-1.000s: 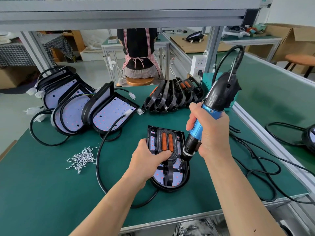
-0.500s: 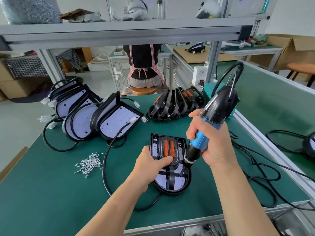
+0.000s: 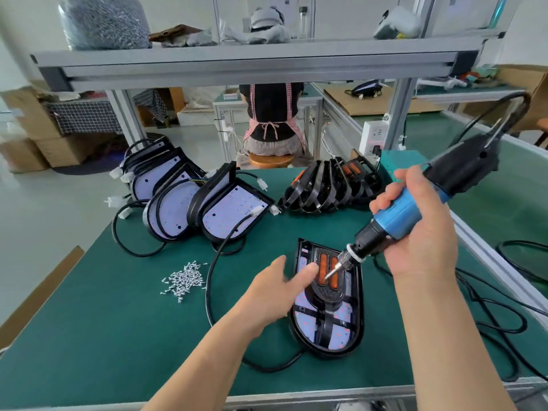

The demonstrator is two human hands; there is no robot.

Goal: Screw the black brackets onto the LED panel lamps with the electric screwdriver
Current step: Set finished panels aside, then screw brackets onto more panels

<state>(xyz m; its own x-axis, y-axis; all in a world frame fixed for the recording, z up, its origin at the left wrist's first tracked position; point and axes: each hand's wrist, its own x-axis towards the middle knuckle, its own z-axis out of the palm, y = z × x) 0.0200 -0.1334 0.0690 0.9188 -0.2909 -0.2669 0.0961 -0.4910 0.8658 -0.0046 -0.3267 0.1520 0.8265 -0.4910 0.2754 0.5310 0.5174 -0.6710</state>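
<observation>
- Blue cylindrical screwdriver [image 3: 397, 215] is clasped in the right grip [image 3: 422, 235], bit tilted over the bracket [image 3: 326, 292].
- Black D-shaped lamp [image 3: 354, 336] is laid flat beside the loose, straight-fingered left grip [image 3: 274, 290].
- Green tabletop [image 3: 118, 336] is spread leftward.

A grey metal shelf [image 3: 258, 59] spans above the green table [image 3: 103, 336]; beyond, a person [image 3: 271, 114] sits on a stool [image 3: 269, 160] near cardboard boxes [image 3: 59, 149].

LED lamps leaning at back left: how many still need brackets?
4 that I can tell: front lamp, second lamp, third lamp, rearmost lamp. They overlap, so more may hide.
</observation>
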